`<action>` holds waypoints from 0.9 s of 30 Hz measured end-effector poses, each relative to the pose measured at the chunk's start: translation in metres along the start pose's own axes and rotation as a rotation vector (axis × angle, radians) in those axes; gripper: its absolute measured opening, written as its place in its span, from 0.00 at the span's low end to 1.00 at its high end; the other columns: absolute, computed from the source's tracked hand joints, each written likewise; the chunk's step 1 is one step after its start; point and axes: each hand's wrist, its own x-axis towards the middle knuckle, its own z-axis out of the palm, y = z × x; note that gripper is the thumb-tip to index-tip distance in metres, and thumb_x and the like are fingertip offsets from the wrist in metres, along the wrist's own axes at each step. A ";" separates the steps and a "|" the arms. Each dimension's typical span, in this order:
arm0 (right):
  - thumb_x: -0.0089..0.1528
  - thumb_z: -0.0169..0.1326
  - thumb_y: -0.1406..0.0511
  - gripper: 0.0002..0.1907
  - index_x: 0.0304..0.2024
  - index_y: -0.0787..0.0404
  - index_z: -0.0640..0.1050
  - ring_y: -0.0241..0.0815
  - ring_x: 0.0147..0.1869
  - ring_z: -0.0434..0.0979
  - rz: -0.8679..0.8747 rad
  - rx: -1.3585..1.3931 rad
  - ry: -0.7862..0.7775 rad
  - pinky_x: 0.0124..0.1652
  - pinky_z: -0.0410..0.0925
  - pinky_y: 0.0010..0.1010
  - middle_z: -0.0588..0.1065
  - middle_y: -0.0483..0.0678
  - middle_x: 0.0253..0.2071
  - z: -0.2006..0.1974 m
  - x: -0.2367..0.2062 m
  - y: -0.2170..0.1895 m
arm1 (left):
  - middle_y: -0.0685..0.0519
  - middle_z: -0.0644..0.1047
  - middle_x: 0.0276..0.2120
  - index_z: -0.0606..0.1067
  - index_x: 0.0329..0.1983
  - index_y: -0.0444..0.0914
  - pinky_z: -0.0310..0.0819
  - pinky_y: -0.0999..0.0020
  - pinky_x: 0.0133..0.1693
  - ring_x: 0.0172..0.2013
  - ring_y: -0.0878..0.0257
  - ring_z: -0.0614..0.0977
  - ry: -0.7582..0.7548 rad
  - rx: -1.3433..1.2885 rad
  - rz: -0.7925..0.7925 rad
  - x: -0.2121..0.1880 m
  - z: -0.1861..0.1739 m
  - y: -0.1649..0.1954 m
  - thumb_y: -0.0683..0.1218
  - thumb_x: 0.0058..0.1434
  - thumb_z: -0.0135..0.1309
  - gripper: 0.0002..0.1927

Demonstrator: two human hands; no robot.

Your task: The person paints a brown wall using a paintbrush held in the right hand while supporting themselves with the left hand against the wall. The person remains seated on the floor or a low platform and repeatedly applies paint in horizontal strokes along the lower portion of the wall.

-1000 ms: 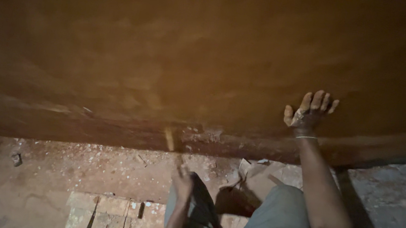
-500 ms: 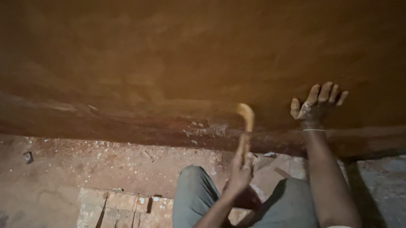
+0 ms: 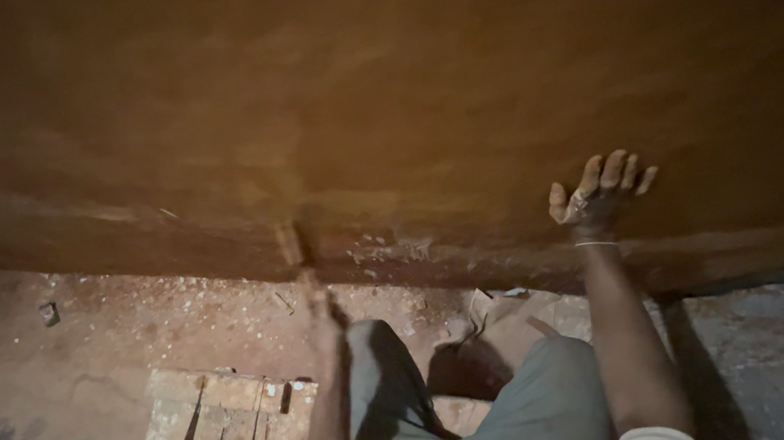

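One wall, rust-brown and curved, fills the upper view. Two hands show: one right hand spread flat on the wall, and one left hand, blurred, with one thin tool. One bracelet circles the right wrist. Two knees show in grey trousers. One wooden board lies on one floor

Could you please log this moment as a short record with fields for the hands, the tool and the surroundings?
right hand: right hand pressed flat on the brown wall, fingers spread
left hand: left hand blurred by motion, gripping a thin tool
tool: tip at the wall's lower edge; kind cannot be told
wrist: thin bracelet on the right wrist
floor: dusty ground with pale chips, wooden plank beneath the knees
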 end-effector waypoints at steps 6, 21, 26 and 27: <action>0.74 0.35 0.43 0.41 0.81 0.57 0.47 0.57 0.86 0.36 0.018 -0.007 0.033 0.76 0.35 0.67 0.42 0.56 0.82 0.001 0.004 -0.002 | 0.49 0.78 0.49 0.61 0.80 0.45 0.58 0.69 0.22 0.23 0.65 0.62 0.017 0.139 0.222 0.006 0.031 0.040 0.50 0.73 0.46 0.32; 0.76 0.39 0.44 0.40 0.80 0.59 0.48 0.60 0.86 0.38 0.002 0.023 0.010 0.75 0.38 0.70 0.42 0.58 0.82 -0.012 0.015 -0.003 | 0.57 0.73 0.40 0.68 0.73 0.42 0.68 0.73 0.33 0.34 0.69 0.72 -0.675 0.215 0.231 -0.094 0.145 -0.023 0.50 0.77 0.49 0.23; 0.76 0.38 0.45 0.39 0.80 0.60 0.48 0.60 0.85 0.37 0.001 0.023 0.026 0.75 0.37 0.69 0.42 0.58 0.82 -0.008 0.011 -0.003 | 0.58 0.69 0.25 0.63 0.75 0.47 0.55 0.77 0.17 0.17 0.74 0.62 -0.240 -0.115 0.006 -0.040 0.065 0.005 0.48 0.72 0.48 0.28; 0.76 0.37 0.45 0.39 0.80 0.60 0.48 0.60 0.86 0.37 0.001 0.021 0.028 0.76 0.37 0.69 0.42 0.58 0.82 -0.006 0.009 -0.003 | 0.58 0.66 0.23 0.62 0.74 0.46 0.57 0.75 0.17 0.17 0.73 0.64 -0.082 -0.109 -0.006 -0.030 0.054 0.016 0.47 0.72 0.48 0.27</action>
